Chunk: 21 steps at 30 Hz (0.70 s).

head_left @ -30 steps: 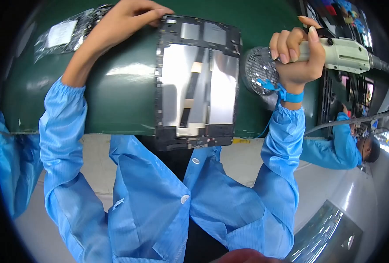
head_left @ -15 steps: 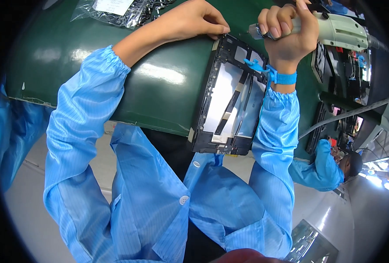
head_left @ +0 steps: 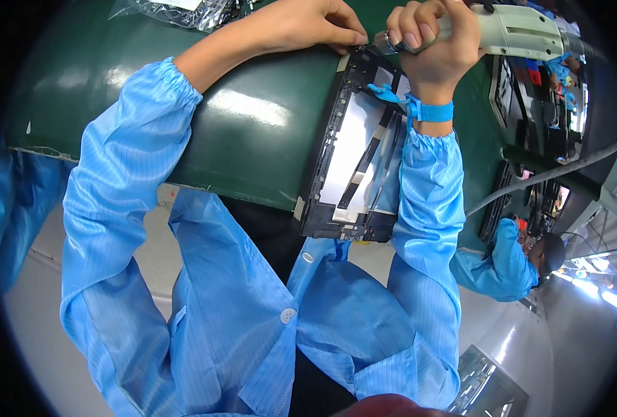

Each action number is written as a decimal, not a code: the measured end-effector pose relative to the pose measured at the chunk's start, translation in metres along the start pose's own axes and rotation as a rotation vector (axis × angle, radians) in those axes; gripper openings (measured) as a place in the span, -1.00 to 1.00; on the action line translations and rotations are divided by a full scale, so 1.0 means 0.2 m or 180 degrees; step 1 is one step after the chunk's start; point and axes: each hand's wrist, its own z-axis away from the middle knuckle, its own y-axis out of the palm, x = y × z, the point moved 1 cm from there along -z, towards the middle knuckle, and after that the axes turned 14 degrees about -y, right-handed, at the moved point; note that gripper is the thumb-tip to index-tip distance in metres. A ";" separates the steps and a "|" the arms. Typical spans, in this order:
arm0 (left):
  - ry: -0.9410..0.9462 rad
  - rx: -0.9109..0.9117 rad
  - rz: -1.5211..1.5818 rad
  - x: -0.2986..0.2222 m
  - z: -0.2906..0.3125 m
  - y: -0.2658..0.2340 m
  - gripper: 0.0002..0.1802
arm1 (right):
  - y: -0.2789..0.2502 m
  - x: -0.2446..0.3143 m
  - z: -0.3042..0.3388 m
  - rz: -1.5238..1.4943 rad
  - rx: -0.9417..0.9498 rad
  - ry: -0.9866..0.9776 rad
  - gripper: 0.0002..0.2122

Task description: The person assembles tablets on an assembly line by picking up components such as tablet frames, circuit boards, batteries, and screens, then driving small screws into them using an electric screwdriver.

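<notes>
My right hand point(head_left: 442, 52) is wrapped round a pale green electric screwdriver point(head_left: 520, 31), held level with its tip pointing left. A blue wrist strap point(head_left: 435, 112) circles that wrist. Close to the tip, thumb and fingers of my left hand point(head_left: 322, 24) are pinched together at the far corner of an opened tablet-like device point(head_left: 317, 221). Whatever sits between those fingertips is too small to make out. The device has a black frame, silver plates and dark flat cables point(head_left: 361, 174) inside. My right forearm and wrist hide part of its right side.
On the green table point(head_left: 253, 163), a clear plastic bag point(head_left: 190, 15) of small dark metal parts lies at the far left. A grey cable point(head_left: 551, 174) runs along the right. Another person in a blue sleeve point(head_left: 496, 267) works at the right, near more black devices point(head_left: 506, 90).
The screwdriver in my right hand has moved left, bringing its tip up to my left fingertips at the device's far corner. The whole view has shifted slightly.
</notes>
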 end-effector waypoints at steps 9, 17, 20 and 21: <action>0.0091 0.0033 0.0100 0.03 -0.01 0.01 -0.78 | 0.01 -0.01 0.02 0.0219 0.0063 0.0006 -0.78; 0.0040 0.0012 0.0092 0.03 -0.01 0.01 -0.77 | -0.01 -0.03 0.02 0.0163 0.0158 0.0009 -0.75; 0.0095 -0.0003 0.0024 0.03 -0.01 0.01 -0.77 | 0.00 -0.03 0.03 0.0166 0.0149 -0.0040 -0.74; 0.0075 -0.0007 0.0075 0.02 -0.01 0.01 -0.77 | 0.01 -0.03 0.02 0.0207 0.0108 -0.0072 -0.74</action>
